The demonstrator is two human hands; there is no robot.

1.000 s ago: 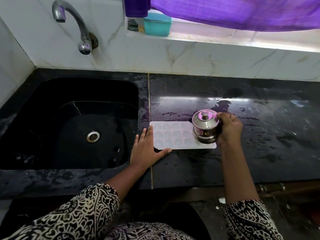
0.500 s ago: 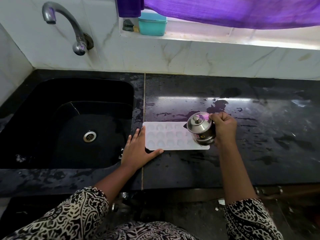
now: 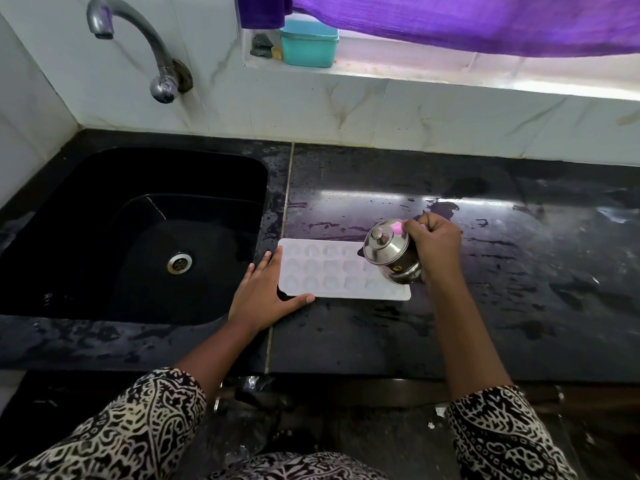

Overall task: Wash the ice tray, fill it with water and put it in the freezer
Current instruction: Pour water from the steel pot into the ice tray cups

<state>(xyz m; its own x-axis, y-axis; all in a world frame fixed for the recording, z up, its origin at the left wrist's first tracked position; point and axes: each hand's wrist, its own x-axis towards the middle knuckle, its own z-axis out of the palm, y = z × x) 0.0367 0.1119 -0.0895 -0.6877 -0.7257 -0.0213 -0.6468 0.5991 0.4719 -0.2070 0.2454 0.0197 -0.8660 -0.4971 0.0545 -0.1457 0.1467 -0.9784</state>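
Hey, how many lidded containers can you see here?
2. A steel pot, tilted over the ice tray's right end in the right hand; a teal box on the window ledge. The curtain may hide more.

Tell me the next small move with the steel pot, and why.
Probably tip the steel pot a little further toward the ice tray. The right hand grips it tilted above the tray's right end, the left hand lies flat against the tray's left end, and no water stream shows, so the cells likely need filling.
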